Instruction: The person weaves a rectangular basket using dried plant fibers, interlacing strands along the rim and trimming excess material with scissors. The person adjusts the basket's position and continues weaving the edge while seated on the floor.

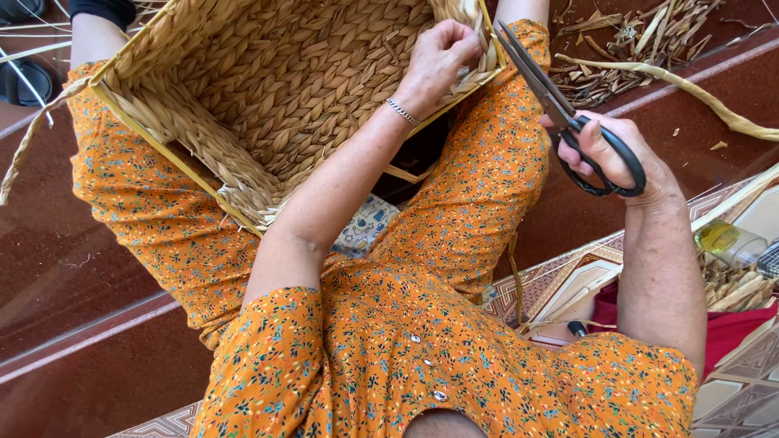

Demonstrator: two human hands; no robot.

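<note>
left hand [438, 61] pinching basket [268, 89] rim | right hand [613, 154] gripping scissors [560, 109]

Bright, even daylight throughout; soft shadows inside the woven basket [268, 89]; sharp focus, slight wide-angle stretch at edges.

One woven basket [276, 89]. One pair of black-handled scissors [580, 126]. Two hands: left hand [434, 65], right hand [621, 158]. One silver bracelet [402, 111]. One small glass bottle [729, 242] of yellow liquid. One heap of dried fibre scraps [633, 45]; strands too many to count.
</note>
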